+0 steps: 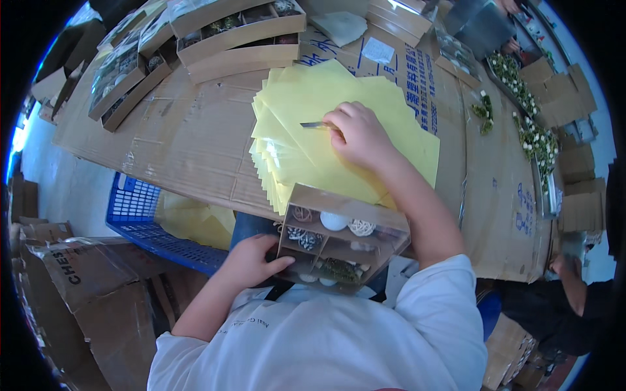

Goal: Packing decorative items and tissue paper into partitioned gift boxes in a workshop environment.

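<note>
My right hand point(362, 138) is closed on a thin metal blade point(312, 124), its tip sticking out to the left over a fanned stack of yellow sheets point(301, 91). Against the table's near edge, a cardboard box with a clear cover point(339, 250) rests tilted at my lap. Its compartments hold white balls, a woven ball, pine cones and some greenery. Gripping the box's left side is my left hand point(251, 262), thumb on the edge and the other fingers partly hidden. My right forearm passes just beside the box's right end.
Similar compartment boxes point(238, 45) are stacked at the far left. A blue plastic basket point(166, 228) with yellow sheets stands below the table edge. To the right are a sprig point(484, 112) and a tray of white-flowered greenery point(541, 150). Other people work at the right.
</note>
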Motion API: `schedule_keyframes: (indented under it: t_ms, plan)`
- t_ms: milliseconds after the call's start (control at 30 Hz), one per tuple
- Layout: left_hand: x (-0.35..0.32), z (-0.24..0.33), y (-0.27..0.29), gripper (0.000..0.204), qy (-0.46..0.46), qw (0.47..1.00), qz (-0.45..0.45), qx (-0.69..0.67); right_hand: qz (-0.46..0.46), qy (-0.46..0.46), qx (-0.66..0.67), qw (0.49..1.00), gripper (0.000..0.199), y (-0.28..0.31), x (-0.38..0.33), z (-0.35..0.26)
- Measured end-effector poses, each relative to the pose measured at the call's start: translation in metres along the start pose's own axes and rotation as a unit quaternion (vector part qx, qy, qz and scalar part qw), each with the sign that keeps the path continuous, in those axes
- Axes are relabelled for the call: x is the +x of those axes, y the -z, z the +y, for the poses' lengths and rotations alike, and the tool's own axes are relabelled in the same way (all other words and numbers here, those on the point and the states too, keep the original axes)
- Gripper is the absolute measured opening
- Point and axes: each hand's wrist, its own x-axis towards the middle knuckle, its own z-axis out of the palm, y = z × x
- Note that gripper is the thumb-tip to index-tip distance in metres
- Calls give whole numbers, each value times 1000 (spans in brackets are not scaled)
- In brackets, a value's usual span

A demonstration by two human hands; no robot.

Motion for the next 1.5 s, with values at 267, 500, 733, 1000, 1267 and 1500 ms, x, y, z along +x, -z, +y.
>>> schedule_keyframes:
  t_ms: [267,500,733,1000,1267,1500]
  plan:
    - [61,15,88,28,-180,945,140,-234,-35,-52,-59,996,22,15,-7,-7]
    - [157,18,79,30,-298,883,242,272,-80,-88,-57,991,41,11,-12,-6]
    - [165,24,79,42,-288,880,186,328,-43,-81,-58,994,41,1,-8,0]
    - [189,26,110,58,-110,852,321,398,-55,-70,-48,995,40,8,-10,-9]
    - [138,81,94,45,-337,938,79,28,208,52,36,976,47,35,-9,-10]
    - [132,82,83,51,-298,939,160,65,259,99,38,960,25,97,-24,-38]
